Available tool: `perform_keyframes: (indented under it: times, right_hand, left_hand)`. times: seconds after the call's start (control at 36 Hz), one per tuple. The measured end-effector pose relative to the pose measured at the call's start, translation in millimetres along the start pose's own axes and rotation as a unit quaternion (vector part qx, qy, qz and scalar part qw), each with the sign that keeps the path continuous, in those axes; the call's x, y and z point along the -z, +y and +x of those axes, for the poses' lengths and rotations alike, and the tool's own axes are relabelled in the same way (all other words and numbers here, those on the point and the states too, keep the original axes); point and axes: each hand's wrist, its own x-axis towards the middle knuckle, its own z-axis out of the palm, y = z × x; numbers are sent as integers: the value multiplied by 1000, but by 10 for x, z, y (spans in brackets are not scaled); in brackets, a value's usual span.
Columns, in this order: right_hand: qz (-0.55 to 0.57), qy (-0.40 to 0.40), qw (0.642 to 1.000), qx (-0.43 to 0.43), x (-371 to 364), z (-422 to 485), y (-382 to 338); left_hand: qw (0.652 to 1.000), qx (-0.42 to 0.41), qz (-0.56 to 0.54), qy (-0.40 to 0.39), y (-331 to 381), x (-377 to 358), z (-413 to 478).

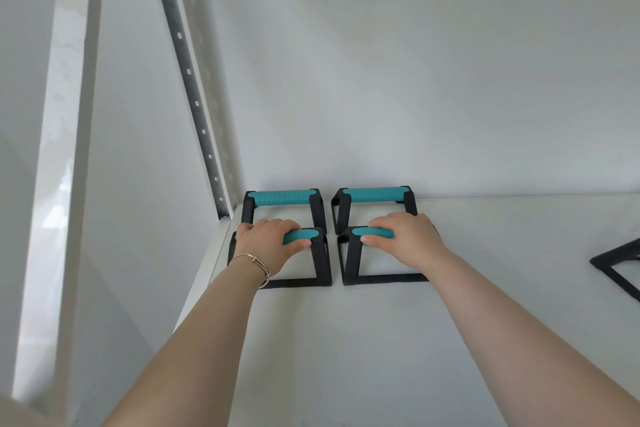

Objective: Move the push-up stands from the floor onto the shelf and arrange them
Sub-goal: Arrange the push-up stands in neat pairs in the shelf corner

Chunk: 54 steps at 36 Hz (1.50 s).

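Observation:
Several black push-up stands with teal grips stand on the white shelf (381, 340), in its back left corner. Two stand at the back: the back left stand (282, 198) and the back right stand (374, 194). In front of them are the front left stand (320, 260) and the front right stand (353, 260). My left hand (268, 243) is wrapped around the teal grip of the front left stand. My right hand (405, 236) is closed on the teal grip of the front right stand. Both front stands rest on the shelf.
A black frame of another stand (616, 263) shows at the right edge of the shelf. A perforated metal upright (188, 73) rises at the shelf's back left corner. White walls close the back and the left. The shelf's left edge runs down beside my left forearm.

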Motion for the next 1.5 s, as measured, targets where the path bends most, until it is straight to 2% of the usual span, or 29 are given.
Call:
perform_keyframes:
  times: [1.5]
  right_hand:
    - [-13,11,1000,0,-61,11,19]
  left_hand:
    - [1000,0,12,22,10,-26,-2]
